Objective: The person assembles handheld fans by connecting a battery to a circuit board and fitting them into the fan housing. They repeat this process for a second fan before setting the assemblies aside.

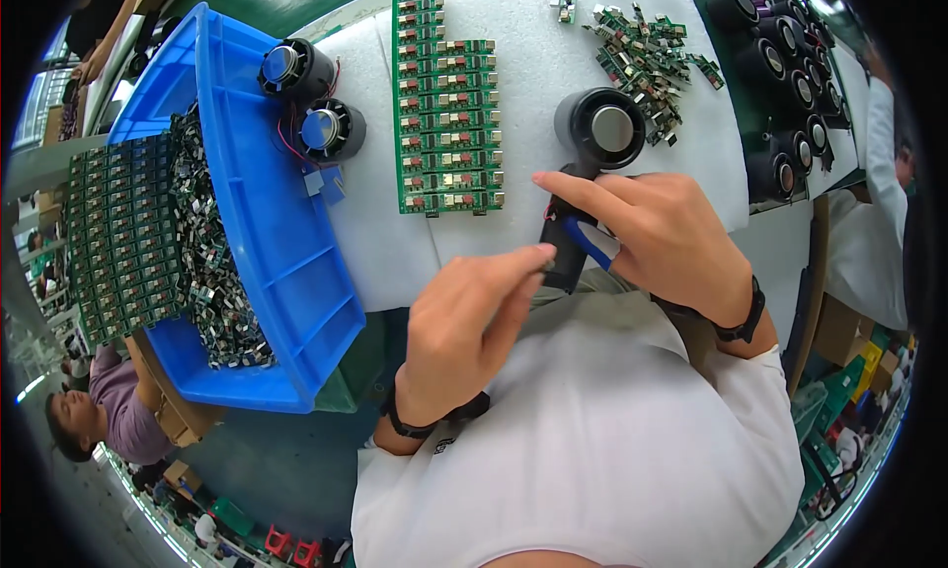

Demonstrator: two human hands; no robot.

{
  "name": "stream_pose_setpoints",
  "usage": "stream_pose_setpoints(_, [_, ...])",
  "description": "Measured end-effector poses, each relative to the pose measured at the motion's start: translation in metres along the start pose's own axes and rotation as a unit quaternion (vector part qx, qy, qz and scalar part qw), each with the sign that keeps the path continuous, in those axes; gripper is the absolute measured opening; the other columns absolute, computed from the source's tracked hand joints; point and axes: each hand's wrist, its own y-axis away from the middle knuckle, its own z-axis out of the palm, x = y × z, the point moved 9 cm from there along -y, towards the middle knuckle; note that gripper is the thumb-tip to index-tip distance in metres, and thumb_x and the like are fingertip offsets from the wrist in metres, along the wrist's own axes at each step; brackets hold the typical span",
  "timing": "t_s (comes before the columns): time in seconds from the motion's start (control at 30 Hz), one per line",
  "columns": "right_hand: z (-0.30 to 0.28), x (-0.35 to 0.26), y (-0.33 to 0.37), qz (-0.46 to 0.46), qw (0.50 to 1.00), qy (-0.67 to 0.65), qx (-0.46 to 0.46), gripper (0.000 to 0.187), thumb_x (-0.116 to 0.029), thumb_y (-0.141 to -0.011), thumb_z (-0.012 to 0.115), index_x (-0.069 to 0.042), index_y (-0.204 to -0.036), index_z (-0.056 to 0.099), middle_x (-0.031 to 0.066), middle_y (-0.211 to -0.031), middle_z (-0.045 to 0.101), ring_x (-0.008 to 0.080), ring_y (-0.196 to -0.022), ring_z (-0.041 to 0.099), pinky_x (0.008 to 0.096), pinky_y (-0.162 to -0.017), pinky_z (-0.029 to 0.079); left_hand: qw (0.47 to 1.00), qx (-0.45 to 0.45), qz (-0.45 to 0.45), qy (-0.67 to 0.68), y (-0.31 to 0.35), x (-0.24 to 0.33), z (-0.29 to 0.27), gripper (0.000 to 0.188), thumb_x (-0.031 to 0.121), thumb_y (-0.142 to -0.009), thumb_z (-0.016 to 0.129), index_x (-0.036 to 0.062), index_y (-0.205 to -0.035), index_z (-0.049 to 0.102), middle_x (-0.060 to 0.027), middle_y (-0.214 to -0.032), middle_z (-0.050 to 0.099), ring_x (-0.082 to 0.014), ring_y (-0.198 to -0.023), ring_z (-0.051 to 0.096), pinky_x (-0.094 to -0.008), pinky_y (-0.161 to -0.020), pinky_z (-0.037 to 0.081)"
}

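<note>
A black fan unit (pixel 571 257) with a round vaned head and silver centre lies before me, its handle toward my body. Across the handle lies my right hand (pixel 671 227), fingers closed around a tool with blue grips (pixel 590 244); the tool's head is hidden. Thin red wire shows at the handle beside the index finger. My left hand (pixel 469 316) is pinched closed beside the handle's lower end, on something small and dark that I cannot make out. Ahead of it, a panel of joined green circuit boards (pixel 449 133) lies on the white foam sheet (pixel 370 242).
A blue bin (pixel 281 222) at left holds many small boards (pixel 212 262) and larger green panels (pixel 123 232). Two black fan units (pixel 331 130) with wires stand beside it. Loose boards (pixel 647 59) are heaped at far right, near more black units (pixel 775 64). Other people are around.
</note>
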Motion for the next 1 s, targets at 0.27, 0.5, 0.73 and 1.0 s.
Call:
stream_pose_setpoints(0.27, [0.002, -0.001, -0.016, -0.118, 0.993, -0.027, -0.008, 0.044, -0.002, -0.07, 0.074, -0.011, -0.113, 0.073, 0.0016, -0.067, 0.06, 0.0215, -0.051, 0.054, 0.0325, -0.046, 0.039, 0.988, -0.125, 0.086, 0.035, 0.0, 0.003, 0.035, 0.026, -0.002, -0.084, 0.073, 0.0035, -0.11, 0.071, -0.0088, -0.091, 0.072, -0.0249, -0.078, 0.067, -0.0343, -0.07, 0.049])
stream_pose_setpoints(0.5, [0.012, 0.007, -0.006, -0.031, 0.984, -0.109, 0.139, 0.041, -0.004, -0.07, 0.077, -0.011, -0.109, 0.074, 0.0026, -0.066, 0.064, 0.0207, -0.052, 0.057, 0.0328, -0.048, 0.041, 0.982, -0.143, 0.066, 0.107, -0.004, -0.004, 0.035, 0.027, -0.003, -0.084, 0.073, 0.0044, -0.11, 0.072, -0.0081, -0.09, 0.073, -0.0249, -0.076, 0.067, -0.0338, -0.069, 0.05])
stream_pose_setpoints(0.73, [0.011, 0.006, -0.011, -0.017, 0.989, -0.101, 0.105, 0.043, -0.002, -0.069, 0.077, -0.012, -0.11, 0.074, 0.0042, -0.064, 0.063, 0.0217, -0.052, 0.058, 0.0333, -0.049, 0.042, 0.952, -0.041, -0.125, 0.275, 0.002, -0.041, 0.016, 0.024, -0.002, -0.096, 0.063, -0.0024, -0.12, 0.064, -0.0137, -0.099, 0.074, -0.0191, -0.084, 0.071, -0.0303, -0.071, 0.056])
stream_pose_setpoints(1.0, [0.013, 0.008, -0.012, -0.012, 0.989, -0.122, 0.08, 0.04, 0.0, -0.071, 0.077, -0.011, -0.109, 0.074, 0.0028, -0.058, 0.057, 0.0187, -0.048, 0.053, 0.0307, -0.046, 0.037, 0.921, 0.036, -0.187, 0.339, 0.0, -0.055, 0.011, 0.03, -0.001, -0.099, 0.06, -0.0035, -0.128, 0.055, -0.0179, -0.114, 0.07, -0.0186, -0.092, 0.071, -0.0289, -0.075, 0.056])
